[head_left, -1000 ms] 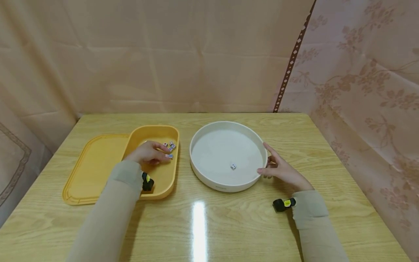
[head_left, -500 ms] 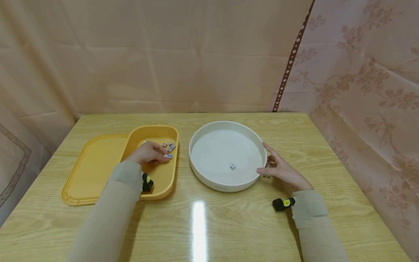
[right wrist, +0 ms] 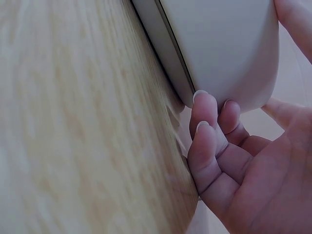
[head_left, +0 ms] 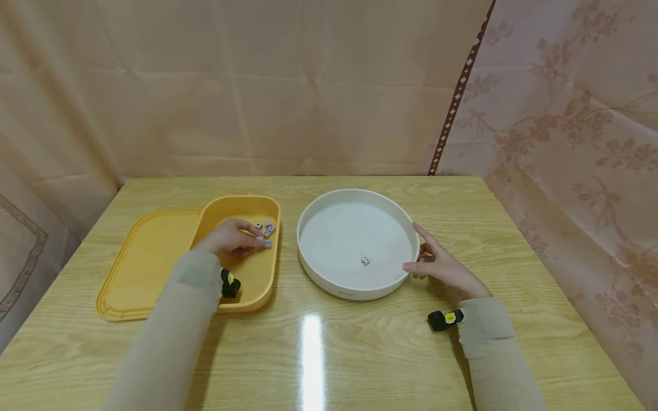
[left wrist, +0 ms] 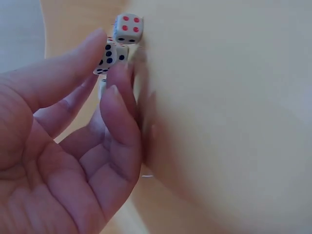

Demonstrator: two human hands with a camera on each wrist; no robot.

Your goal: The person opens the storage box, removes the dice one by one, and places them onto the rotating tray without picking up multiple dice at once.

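My left hand (head_left: 233,237) is inside the yellow bin (head_left: 252,306), pinching a die (left wrist: 108,57) between thumb and fingertips. Close to those fingertips lies another die (head_left: 268,244); a small group of dice (head_left: 267,233) sits slightly farther back, by the bin's right wall. My right hand (head_left: 444,268) grips the right side of the round white tray (head_left: 354,294), thumb over the rim and index finger stretched along it. In the right wrist view, other fingers (right wrist: 202,146) curl against the tray's outer wall near the tabletop. A single die (head_left: 365,261) lies in the tray.
A flat yellow lid (head_left: 149,262) lies left of the bin, its right edge partly behind the bin. Both containers stand on a wood-grain table (head_left: 360,354), with a gap between them. Curtains (head_left: 288,103) hang behind and on both sides.
The left fingertips have closed on one die of a touching pair and drawn it slightly away from the other. The right hand and the tray have stayed in place.
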